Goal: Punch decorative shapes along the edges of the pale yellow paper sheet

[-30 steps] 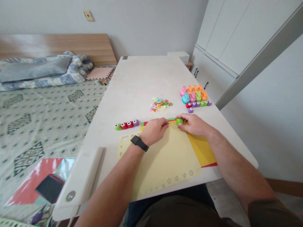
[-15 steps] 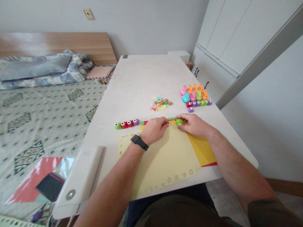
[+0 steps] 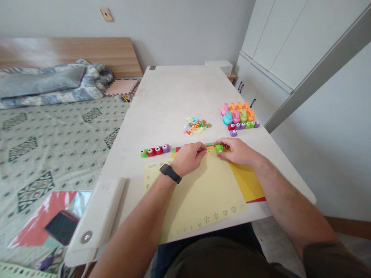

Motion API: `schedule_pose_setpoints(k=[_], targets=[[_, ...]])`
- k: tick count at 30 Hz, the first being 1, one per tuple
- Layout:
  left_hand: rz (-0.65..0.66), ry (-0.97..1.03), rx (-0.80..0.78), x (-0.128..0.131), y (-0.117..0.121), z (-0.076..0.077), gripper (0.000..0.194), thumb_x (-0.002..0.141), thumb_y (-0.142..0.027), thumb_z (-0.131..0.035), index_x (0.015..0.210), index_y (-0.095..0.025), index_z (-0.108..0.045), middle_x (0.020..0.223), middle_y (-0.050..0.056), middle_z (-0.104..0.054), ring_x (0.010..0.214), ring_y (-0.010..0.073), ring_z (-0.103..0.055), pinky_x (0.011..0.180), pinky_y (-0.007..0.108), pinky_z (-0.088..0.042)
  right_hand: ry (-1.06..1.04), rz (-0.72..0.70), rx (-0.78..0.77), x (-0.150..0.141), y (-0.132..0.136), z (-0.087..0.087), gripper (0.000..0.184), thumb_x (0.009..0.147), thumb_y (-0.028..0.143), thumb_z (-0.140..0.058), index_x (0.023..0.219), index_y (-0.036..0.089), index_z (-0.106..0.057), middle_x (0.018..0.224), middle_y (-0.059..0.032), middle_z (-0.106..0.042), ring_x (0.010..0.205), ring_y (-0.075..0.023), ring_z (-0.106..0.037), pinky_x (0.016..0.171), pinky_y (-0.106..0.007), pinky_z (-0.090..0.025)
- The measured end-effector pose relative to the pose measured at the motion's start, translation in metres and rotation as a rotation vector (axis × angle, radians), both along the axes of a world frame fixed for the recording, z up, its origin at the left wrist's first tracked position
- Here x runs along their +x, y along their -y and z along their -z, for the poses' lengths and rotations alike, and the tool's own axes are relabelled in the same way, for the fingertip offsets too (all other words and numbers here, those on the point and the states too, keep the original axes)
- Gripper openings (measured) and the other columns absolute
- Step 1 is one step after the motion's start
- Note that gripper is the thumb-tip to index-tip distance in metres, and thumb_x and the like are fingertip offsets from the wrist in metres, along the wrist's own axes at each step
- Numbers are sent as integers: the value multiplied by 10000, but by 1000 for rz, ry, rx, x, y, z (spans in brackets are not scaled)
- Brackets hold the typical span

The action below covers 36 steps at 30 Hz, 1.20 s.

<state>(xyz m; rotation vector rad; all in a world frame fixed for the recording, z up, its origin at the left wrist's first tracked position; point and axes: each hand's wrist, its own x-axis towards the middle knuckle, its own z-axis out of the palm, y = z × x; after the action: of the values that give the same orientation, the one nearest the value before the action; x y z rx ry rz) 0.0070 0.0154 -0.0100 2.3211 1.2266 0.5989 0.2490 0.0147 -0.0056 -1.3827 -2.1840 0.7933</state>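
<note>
A pale yellow sheet of paper (image 3: 203, 185) lies in front of me, with flower, heart and round shapes cut along its near edge and more holes at its left side. At the sheet's far edge, my right hand (image 3: 239, 152) is closed around a small green craft punch (image 3: 219, 148). My left hand (image 3: 188, 159), wearing a black wristband, pinches that same far edge just left of the punch. Whether the paper sits inside the punch's slot is hidden. Under the pale sheet, a deeper yellow sheet (image 3: 249, 181) shows at the right, with red and green edges beyond.
Left of my hands stands a row of small punches (image 3: 155, 151). Paper cut-outs (image 3: 197, 126) are heaped farther back. Lever punches (image 3: 239, 114) and small punches (image 3: 246, 125) cluster at the right. A long white device (image 3: 100, 212) lies at the table's left edge, beside the bed (image 3: 72, 146).
</note>
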Motion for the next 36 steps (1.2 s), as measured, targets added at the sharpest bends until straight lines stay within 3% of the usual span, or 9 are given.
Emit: schedule_pose_setpoints(k=[17,22,27,36], targets=[[-25,-3,-25,1,1,-1,163,945,-258,-536,974,-200,-686,915,33,-755,784,177,-675,706,293,-472,-106,69,-57,2,-2,0,358,788,317,-716,1132,219,-713,935,-31,-722,802,-193,-624,756,-321,-479],[-14,19,-39,0,1,0,171,953,-257,-533,996,-197,-686,924,40,-750,816,181,-679,715,291,-483,-364,239,-96,3,-9,4,389,816,410,-722,1146,208,-689,966,-45,-717,837,-194,-626,765,-315,-478],[-8,23,-52,-2,0,0,164,957,-250,-526,991,-188,-674,924,49,-746,826,185,-678,711,291,-487,-724,296,-323,2,-12,3,362,864,508,-667,1049,197,-678,1011,-72,-741,848,-183,-655,703,-287,-463],[4,2,-37,-3,0,0,143,961,-235,-525,974,-195,-662,934,58,-739,853,197,-672,763,310,-492,-910,287,-530,-4,-14,0,379,896,547,-602,1003,193,-681,1064,-111,-753,888,-227,-708,680,-310,-468]])
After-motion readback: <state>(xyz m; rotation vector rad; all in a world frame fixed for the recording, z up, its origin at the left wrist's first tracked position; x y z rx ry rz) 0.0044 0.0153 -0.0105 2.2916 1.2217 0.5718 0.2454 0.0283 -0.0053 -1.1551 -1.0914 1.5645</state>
